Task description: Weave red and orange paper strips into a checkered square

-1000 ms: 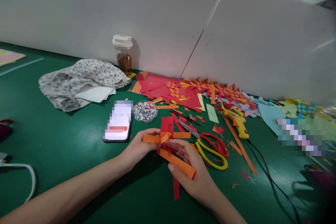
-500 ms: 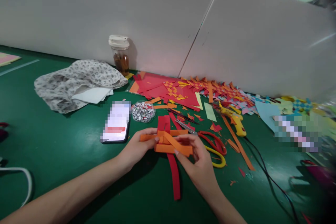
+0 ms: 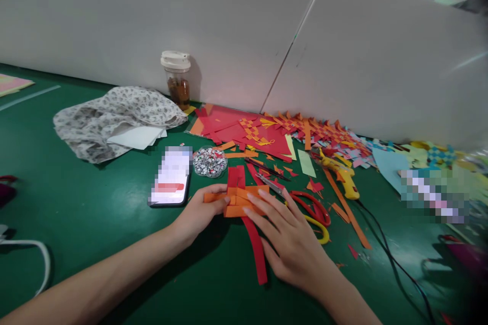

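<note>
Orange and red paper strips [image 3: 233,208], woven together, sit between my hands. My left hand [image 3: 204,210] pinches their near-left part under its thumb. Half a second ago my right hand [image 3: 287,236] gripped a raised orange strip [image 3: 241,194]; now its fingers spread over the weave and that strip lies flatter. Just beyond my left hand, a clear flower-shaped box [image 3: 210,162] holds small black-and-white pieces; farther off, a lidded cup [image 3: 176,79] holds brown liquid [image 3: 183,101].
</note>
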Demonstrator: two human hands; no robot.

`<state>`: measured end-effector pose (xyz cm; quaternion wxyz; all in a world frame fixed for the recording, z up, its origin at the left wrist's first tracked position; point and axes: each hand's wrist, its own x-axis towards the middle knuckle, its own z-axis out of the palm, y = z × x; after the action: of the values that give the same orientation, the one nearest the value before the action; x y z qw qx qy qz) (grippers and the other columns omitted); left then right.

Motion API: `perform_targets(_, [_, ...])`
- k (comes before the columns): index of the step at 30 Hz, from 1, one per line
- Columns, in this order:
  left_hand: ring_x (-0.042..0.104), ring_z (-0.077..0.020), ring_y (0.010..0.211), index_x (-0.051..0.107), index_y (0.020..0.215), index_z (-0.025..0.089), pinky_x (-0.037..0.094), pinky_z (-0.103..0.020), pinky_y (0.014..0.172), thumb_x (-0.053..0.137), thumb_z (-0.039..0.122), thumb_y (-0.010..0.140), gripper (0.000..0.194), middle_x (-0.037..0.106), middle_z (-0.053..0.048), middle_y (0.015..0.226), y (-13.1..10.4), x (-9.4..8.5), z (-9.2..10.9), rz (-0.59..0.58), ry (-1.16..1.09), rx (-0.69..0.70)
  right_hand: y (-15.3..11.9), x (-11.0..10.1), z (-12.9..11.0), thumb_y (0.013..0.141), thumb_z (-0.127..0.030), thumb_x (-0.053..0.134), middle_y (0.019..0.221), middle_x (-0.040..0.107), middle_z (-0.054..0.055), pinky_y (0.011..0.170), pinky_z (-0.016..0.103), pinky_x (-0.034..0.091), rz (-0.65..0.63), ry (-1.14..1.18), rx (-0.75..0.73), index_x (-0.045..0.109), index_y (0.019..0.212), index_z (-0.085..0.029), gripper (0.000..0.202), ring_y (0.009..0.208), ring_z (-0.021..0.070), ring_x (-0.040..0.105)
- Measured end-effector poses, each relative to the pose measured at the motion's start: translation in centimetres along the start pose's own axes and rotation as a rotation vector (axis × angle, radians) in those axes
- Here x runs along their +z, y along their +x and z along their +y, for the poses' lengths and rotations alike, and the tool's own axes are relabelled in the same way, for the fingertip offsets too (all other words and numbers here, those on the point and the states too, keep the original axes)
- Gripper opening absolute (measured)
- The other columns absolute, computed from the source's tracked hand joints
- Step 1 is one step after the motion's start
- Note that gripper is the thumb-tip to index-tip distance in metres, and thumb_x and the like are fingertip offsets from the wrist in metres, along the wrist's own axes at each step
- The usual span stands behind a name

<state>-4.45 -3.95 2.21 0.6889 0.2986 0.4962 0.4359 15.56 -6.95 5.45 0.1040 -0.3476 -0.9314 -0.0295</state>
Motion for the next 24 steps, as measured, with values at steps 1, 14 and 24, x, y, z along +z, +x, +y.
perform_targets(1, [0.061,-0.0154,0.073,0.062,0.092,0.015,0.045,-0.026,0.07,0.073,0.021,0.064,0.03,0.068,-0.004,0.085,0.0,0.0,0.0,-0.009,0.004,0.002,0.0,0.2,0.0,0.074,-0.006,0.047,0.135,0.047,0.007,0.108,0.054,0.015,0.008,-0.005,0.002,0.051,0.122,-0.02,0.05,0.129,0.0267,0.033])
perform_targets(14, [0.061,-0.0199,0.085,0.066,0.09,0.014,0.044,-0.028,0.078,0.066,0.018,0.069,0.021,0.069,-0.007,0.092,-1.0,0.4,0.6,-0.218,0.109,0.082,3.4,0.4,1.7,0.069,-0.044,0.068,0.11,0.062,0.009,0.086,0.042,0.046,0.159,0.544,0.563,0.052,0.114,-0.021,0.053,0.102,0.0262,0.057])
perform_targets(24, [0.063,-0.0263,0.087,0.059,0.107,0.012,0.045,-0.033,0.074,0.046,0.063,0.074,0.062,0.068,-0.015,0.093,-0.5,-0.4,1.0,-0.48,-0.409,-0.141,3.6,1.0,2.5,0.071,-0.042,0.066,0.065,0.06,0.0,0.055,0.025,0.045,0.139,1.025,0.745,0.058,0.068,-0.018,0.026,0.058,0.0134,0.056])
